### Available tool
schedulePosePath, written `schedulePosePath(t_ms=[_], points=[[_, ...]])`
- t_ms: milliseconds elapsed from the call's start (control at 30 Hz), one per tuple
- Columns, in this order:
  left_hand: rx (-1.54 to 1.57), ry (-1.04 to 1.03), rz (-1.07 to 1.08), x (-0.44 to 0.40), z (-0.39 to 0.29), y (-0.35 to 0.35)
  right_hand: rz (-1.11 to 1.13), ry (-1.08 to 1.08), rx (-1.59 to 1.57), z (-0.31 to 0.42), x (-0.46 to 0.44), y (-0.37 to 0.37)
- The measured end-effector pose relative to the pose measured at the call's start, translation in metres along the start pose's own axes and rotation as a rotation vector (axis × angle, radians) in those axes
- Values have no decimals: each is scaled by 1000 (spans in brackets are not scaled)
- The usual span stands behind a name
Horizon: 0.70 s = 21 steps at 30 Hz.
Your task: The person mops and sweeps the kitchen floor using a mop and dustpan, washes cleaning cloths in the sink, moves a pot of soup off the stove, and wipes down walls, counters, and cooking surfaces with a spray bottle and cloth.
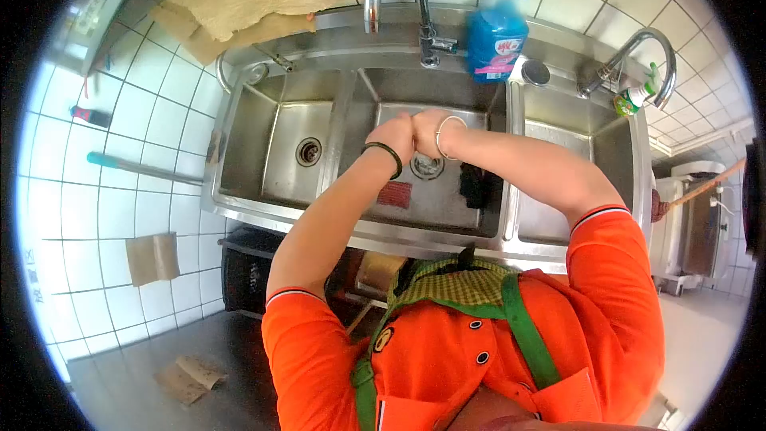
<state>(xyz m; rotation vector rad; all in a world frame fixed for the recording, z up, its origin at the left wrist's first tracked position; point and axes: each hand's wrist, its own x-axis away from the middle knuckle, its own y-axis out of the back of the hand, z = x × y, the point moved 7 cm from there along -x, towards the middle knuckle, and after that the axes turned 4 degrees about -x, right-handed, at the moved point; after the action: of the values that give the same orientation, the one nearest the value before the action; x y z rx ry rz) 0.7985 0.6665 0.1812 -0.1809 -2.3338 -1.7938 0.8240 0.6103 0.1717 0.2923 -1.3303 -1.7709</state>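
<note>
From the head camera, looking down into the middle basin of a stainless-steel sink (pixel 339 124): left hand (pixel 390 136), with dark bracelet (pixel 389 149), pressed against right hand (pixel 428 132), with pale bangle (pixel 437 142). Fingers bunched and partly hidden; cannot tell whether pinching anything. Could snag the bangle on the bracelet by crossing wrists; could block the drain strainer (pixel 427 166) by nudging the dark cloth-like bundle (pixel 472 186) across. Strainer just beneath the hands in view; red pad (pixel 394 194) bodyward of the left hand, apart; bundle beneath the right forearm.
</note>
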Motion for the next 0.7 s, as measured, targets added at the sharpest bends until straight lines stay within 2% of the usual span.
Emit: schedulePosePath(t_ms=[33,100,133,167,200,233,267,300,333,400,433,467,500,533,567,600,633,667,700], points=[[-2,-3,4,-1,0,-6,0,-3,-5,4,6,10],[182,-114,-160,-2,-5,-5,52,82,235,15,18,25],[179,-119,-159,-6,-3,-14,-52,171,267,17,17,28],[344,-223,-234,-7,-5,-17,-54,166,264,10,16,26],[512,-324,-306,-1,-10,-12,-129,278,303,16,20,30],[512,-327,-304,0,-12,-13,-205,392,347,22,25,35],[795,-123,-53,-3,-3,-33,-204,391,347,19,26,38],[1063,94,210,5,-1,-53,-219,478,373,24,32,41],[1064,97,211,14,-7,-43,-235,567,398,29,37,43],[1472,180,495,35,-26,-36,-289,651,404,28,44,50],[1471,180,496,37,-26,-36,-344,733,412,30,50,53],[1622,148,529,41,-32,-34,-344,734,409,29,51,52],[1772,115,561,44,-36,-31,-461,716,351,28,53,57],[1770,114,558,42,-29,-31,-579,697,296,26,55,62],[1514,88,452,34,-11,-31,-581,701,296,26,58,57],[1258,62,340,28,5,-30,-615,565,185,17,58,58],[1256,57,321,26,13,-35,-650,433,77,9,59,62],[850,-84,-78,23,27,-15,-446,292,-57,0,51,55],[417,-205,-452,33,28,11,-458,310,-47,6,55,67]])
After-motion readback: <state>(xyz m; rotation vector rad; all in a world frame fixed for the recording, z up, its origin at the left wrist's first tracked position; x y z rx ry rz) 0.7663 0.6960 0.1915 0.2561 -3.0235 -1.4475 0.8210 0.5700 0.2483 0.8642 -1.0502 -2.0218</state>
